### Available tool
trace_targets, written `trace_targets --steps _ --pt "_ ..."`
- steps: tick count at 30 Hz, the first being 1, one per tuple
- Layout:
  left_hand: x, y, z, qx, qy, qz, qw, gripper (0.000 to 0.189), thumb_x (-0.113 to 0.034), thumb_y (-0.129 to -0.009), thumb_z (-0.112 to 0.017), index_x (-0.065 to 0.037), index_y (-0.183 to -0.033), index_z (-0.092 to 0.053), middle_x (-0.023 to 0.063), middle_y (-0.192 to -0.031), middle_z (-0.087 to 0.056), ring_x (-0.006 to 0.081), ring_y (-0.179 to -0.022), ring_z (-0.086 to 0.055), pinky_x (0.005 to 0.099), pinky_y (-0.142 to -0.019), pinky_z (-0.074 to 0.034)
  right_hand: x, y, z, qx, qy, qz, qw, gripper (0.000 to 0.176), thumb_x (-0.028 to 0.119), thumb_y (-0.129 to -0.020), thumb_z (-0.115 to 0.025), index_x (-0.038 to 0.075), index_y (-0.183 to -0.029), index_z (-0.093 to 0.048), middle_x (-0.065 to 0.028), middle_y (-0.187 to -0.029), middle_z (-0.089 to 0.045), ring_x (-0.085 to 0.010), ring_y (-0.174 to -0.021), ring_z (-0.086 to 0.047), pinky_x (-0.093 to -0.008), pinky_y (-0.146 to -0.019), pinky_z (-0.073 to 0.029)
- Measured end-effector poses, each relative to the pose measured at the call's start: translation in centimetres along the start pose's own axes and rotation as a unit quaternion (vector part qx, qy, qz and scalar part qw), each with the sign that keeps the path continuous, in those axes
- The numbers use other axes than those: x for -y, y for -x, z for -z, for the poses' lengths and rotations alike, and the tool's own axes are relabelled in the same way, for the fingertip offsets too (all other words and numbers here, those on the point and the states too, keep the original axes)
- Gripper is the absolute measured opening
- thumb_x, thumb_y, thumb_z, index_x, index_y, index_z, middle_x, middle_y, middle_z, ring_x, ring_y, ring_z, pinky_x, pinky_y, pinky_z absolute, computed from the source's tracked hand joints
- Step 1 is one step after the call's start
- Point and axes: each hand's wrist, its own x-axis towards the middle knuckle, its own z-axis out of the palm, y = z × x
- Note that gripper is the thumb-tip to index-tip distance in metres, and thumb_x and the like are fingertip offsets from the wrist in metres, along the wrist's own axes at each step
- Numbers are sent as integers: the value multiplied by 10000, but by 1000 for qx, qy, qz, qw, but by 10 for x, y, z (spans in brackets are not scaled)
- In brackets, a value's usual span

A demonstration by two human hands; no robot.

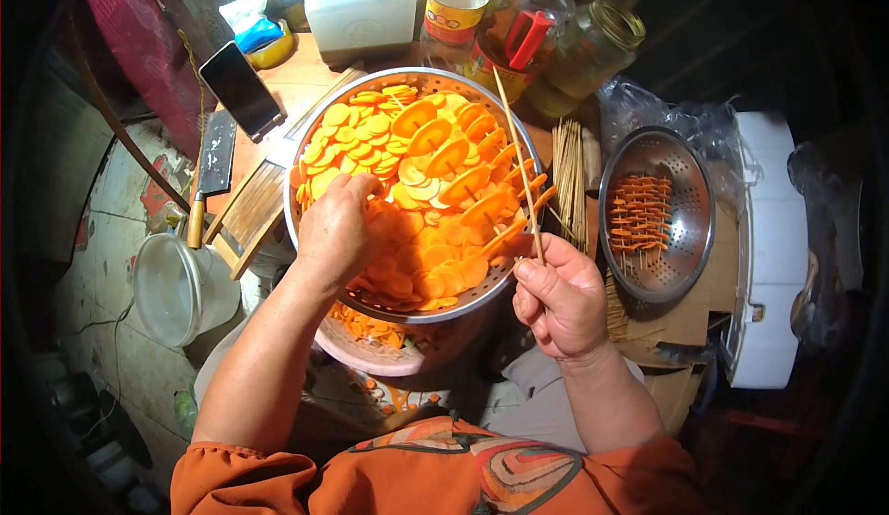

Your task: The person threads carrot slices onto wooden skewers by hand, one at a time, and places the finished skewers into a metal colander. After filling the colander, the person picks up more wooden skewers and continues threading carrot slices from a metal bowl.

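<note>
A large metal colander (421, 76) full of thin round carrot slices (356, 135) sits in front of me. My left hand (341, 228) reaches over its left rim, fingers curled down among the slices; their tips are hidden, so what they grip cannot be seen. My right hand (561, 295), just outside the lower right rim, pinches a bare bamboo skewer (515, 135) near its lower end. The skewer stands nearly upright, leaning a little left. On top of the loose slices lie skewers threaded with spaced carrot slices (447, 157).
More bamboo skewers (569, 182) lie right of the colander. A smaller colander (690, 237) holds filled carrot skewers (639, 214). Left are a cleaver (217, 154), a phone (239, 89), a wooden slicer (252, 205) and a bucket (176, 288). Bottles (454, 10) stand behind; a basin (370, 353) sits below.
</note>
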Motion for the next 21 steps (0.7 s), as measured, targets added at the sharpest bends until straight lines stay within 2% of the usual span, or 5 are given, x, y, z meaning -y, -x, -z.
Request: trace_targets --steps 4,8,11,13,21 --pt "-15 -5 -4 -10 -81 8 997 239 -225 -766 -636 -48 -926 -630 154 -890 -598 329 -816 -615 394 -717 -492 4 0 6 0 -11 16 1000 209 122 -882 -563 -25 -1028 -542 10 -578 -505 -19 -415 -390 -144 -354 -274" --pt "-19 -17 -15 -28 -59 21 998 249 -264 -797 -627 -43 -911 -635 174 -898 -615 345 -816 -615 413 -705 -493 6 2 11 -2 -20 23 1000 213 120 -883 -561 -24 -1038 -539 10 -596 -507 -18 -426 -394 -143 -355 -276" --pt "-20 -28 -21 -15 -32 27 999 294 -325 -820 -610 -46 -910 -629 169 -872 -629 341 -791 -623 438 -700 -494 6 3 13 -1 -29 21 999 212 117 -883 -561 -24 -1040 -538 10 -604 -510 -18 -431 -398 -142 -354 -277" --pt "-30 -32 -19 48 -14 93 994 321 -346 -798 -642 -41 -899 -636 174 -870 -644 326 -814 -630 426 -711 -497 6 4 15 0 -32 18 999 213 115 -882 -561 -24 -1041 -537 9 -606 -511 -18 -433 -401 -142 -354 -279" --pt "-32 -40 -30 -8 37 70 997 321 -222 -711 -729 -12 -933 -632 167 -831 -651 309 -792 -635 389 -717 -497 10 4 15 -17 -24 1 1000 168 65 -879 -522 -16 -1025 -542 -13 -563 -511 -43 -355 -366 -168 -383 -322"
